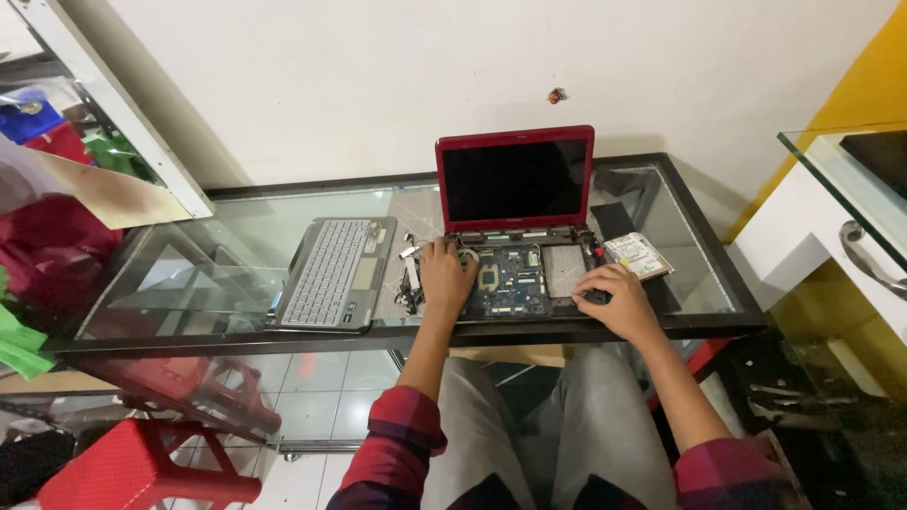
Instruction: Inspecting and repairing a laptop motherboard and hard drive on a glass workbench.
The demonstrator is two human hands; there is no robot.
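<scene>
A red laptop (515,179) stands open on a glass table (236,246), its dark screen upright. The base has no keyboard cover, so the blue circuit board (513,280) shows. My left hand (446,276) rests flat on the left part of the open base, fingers spread toward the hinge. At the base's right front corner my right hand (614,300) lies with its fingers curled over the edge. Whether either hand holds a small part, I cannot tell.
A silver keyboard panel (333,274) lies left of the laptop. A hard drive (638,255) sits on the right. Small loose parts (408,283) lie between the panel and the laptop. A red plastic stool (142,467) stands at lower left, a white cabinet (831,236) on the right.
</scene>
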